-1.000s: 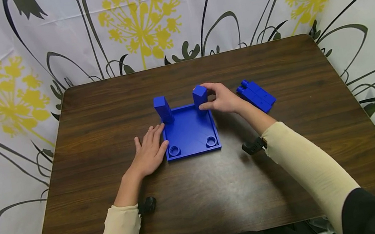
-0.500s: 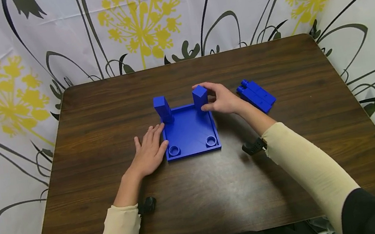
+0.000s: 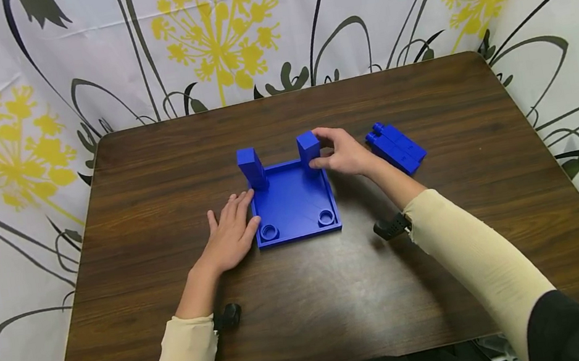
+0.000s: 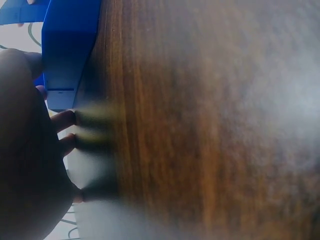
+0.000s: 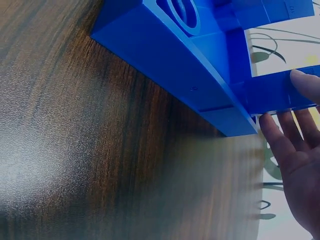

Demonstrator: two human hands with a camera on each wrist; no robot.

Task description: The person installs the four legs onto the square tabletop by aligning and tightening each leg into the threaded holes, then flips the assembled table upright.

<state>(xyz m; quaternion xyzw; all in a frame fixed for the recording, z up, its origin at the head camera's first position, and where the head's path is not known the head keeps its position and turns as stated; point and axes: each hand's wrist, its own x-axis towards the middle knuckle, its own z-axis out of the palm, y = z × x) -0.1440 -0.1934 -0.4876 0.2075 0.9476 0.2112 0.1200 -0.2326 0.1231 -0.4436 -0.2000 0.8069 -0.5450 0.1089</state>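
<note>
A shallow blue square tray (image 3: pixel 293 205) lies on the table with two round sockets at its near corners. One square blue post (image 3: pixel 250 166) stands upright in its far left corner. At the far right corner, my right hand (image 3: pixel 344 150) grips a second blue post (image 3: pixel 309 149) between thumb and fingers; the right wrist view shows this post (image 5: pixel 272 92) rising from the tray's corner. My left hand (image 3: pixel 228 230) lies with fingers extended along the tray's left side, touching it. In the left wrist view, that hand (image 4: pixel 30 145) is dark beside the tray wall (image 4: pixel 67 55).
Two more blue posts (image 3: pixel 396 148) lie side by side on the brown wooden table (image 3: pixel 445 244), right of my right hand. A white curtain (image 3: pixel 104 33) with yellow and grey plant patterns hangs behind the table.
The post in my right hand has turned slightly about its upright axis, so its top now sits squarer to the tray. My left hand and the tray have stayed put.
</note>
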